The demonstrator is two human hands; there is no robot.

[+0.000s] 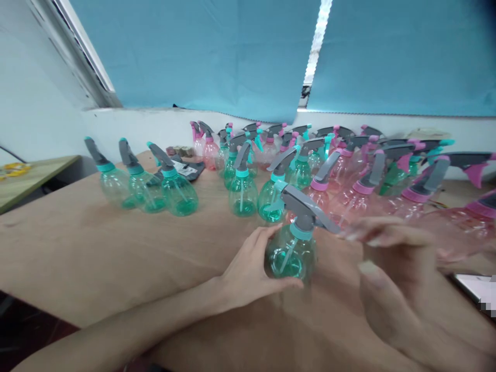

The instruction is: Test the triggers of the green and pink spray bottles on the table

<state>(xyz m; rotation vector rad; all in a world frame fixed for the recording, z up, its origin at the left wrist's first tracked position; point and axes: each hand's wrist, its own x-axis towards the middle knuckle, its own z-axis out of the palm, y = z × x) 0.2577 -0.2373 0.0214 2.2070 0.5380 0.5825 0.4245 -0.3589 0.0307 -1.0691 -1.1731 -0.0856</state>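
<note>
My left hand (251, 266) is wrapped round the clear body of a green spray bottle (294, 253). The bottle has a teal collar and a grey spray head with a teal nozzle pointing left. It leans slightly, and I cannot tell whether its base touches the table. To its right is my right hand (399, 279), blurred, with thumb and fingers apart and nothing between them. Its fingertips are close to the end of the grey spray head. Behind the held bottle stand another green spray bottle (243, 194) and a pink spray bottle (320, 194).
Three green spray bottles (180, 194) stand in a row on the brown table (116, 258) at left. Several pink and green bottles crowd the back and right. A phone (475, 289) lies at the right edge. A dark packet (189, 169) lies behind the left row.
</note>
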